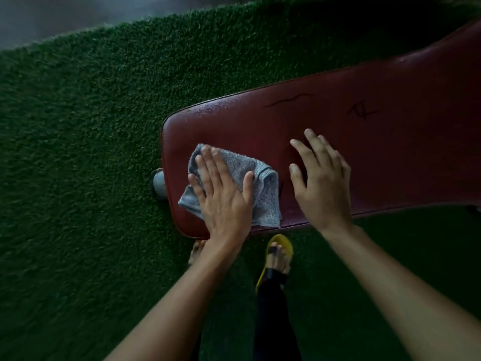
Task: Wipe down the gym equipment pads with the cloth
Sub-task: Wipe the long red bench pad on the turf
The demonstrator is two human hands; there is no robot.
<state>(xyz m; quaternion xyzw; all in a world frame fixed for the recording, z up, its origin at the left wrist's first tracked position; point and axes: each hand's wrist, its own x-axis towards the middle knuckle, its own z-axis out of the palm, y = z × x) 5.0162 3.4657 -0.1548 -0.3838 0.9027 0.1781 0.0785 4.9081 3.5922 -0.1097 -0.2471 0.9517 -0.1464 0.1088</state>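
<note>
Head view, 1 frame. Left hand [221,188] flat, fingers straight and close together, pressing the crumpled grey terry cloth [263,186] onto the near-left end of the long dark-red vinyl bench pad [364,152]. Right hand [321,183] spread, resting bare on the pad just beside the cloth; I read it as bracing. Step in hand, I judge: wiping the end zone. Next move calls for even downward pressure and a sweep rightward along the pad, with the right hand shifted clear first.

The pad [364,157] is dark maroon with thin black scrawls toward two o'clock, the cloth [268,201] mottled blue-grey, the turf [91,126] deep green, and the sandal [280,242] at six o'clock yellow with black straps.
</note>
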